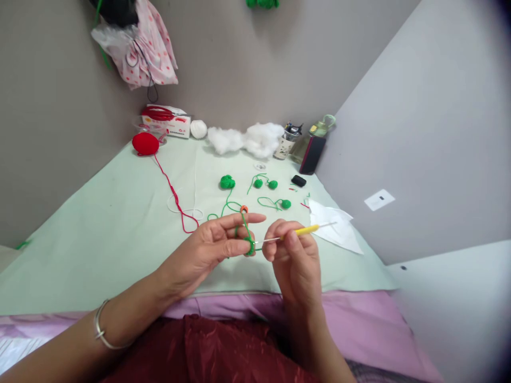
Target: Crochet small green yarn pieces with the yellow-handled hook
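Green yarn piece (250, 246), small, pinched between the thumb and fingers of the left hand (211, 239) over the near middle of the table (99, 229); the thumb hides part of it. The right hand (297, 250) grips the yellow handle of a hook (307, 230), whose metal tip meets the piece. An orange ring (244, 209) sits on the left index finger, with a green strand running from it down to the piece.

Directly beyond the hands lie a green yarn ball (227, 182) and, to its right, three small green balls with loose tails; the left hand blocks some of the strands behind it. Far left: a red yarn ball (146, 143), its strand trailing nearer, and a box (175, 128). Far middle: a white ball (198, 129) and white stuffing (261, 141). Far right: a pen cup (283, 148), a bottle (319, 128) and a leaning phone (312, 155). Right, just beyond the right hand: white paper (343, 234), partly under the hook's far end in view.
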`<action>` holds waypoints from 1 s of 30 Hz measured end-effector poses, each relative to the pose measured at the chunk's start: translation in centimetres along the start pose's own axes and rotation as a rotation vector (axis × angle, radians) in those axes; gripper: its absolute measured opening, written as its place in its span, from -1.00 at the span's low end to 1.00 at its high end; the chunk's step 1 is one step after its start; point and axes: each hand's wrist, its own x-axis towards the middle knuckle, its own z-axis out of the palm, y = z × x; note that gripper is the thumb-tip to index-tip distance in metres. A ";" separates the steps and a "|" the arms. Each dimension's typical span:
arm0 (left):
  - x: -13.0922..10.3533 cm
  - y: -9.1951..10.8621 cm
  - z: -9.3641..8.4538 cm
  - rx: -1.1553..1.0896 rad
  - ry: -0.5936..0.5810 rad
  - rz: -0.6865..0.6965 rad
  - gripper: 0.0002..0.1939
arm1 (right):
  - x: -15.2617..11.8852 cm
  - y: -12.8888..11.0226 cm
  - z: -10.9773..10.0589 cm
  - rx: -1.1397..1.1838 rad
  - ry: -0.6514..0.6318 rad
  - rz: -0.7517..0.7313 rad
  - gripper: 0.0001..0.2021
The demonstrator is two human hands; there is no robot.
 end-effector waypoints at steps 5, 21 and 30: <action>0.0 -0.7 0.7 0.111 0.100 0.112 -0.60 | -1.1 0.5 0.6 -0.378 0.044 -0.235 -0.86; -0.2 -0.9 0.4 0.052 0.168 0.136 -0.63 | -1.2 0.6 0.6 -0.106 0.079 -0.105 -0.80; -0.4 -0.9 0.4 0.212 0.205 0.229 -0.66 | -1.8 0.3 0.4 -0.457 0.005 -0.399 -0.76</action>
